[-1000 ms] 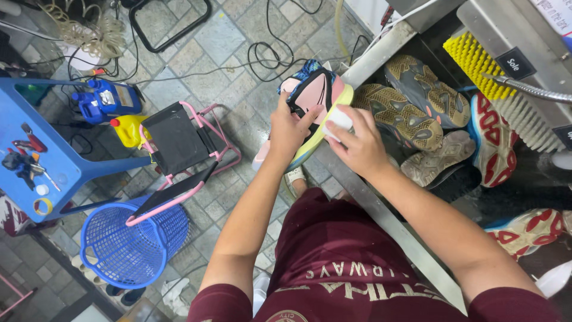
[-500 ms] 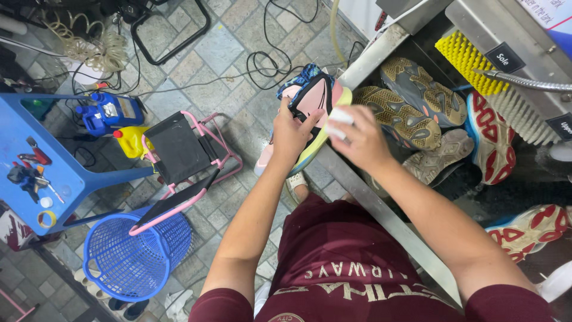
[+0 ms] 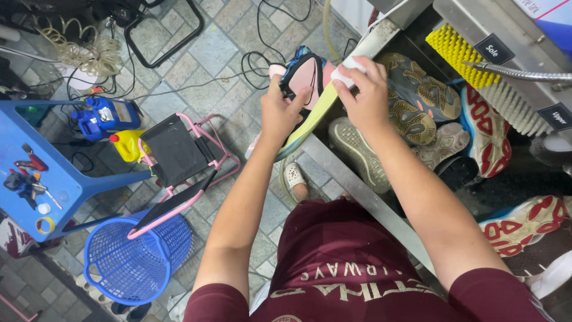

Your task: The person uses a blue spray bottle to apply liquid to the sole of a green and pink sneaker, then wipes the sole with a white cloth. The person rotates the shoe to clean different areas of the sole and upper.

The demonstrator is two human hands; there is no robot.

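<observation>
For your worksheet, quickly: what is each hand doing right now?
Left hand: fingers closed, holding the pink and black shoe.
Right hand: fingers closed on a small white pad, pressed to the shoe's yellow sole.

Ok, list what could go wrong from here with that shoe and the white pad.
1. The left hand grips the shoe over the metal trough's edge; a slip could drop it among the shoes inside or onto the floor.
2. The right hand presses the white pad near the shoe's end; it might slide off.
3. Cables lie near the person's foot: possible trip.
</observation>
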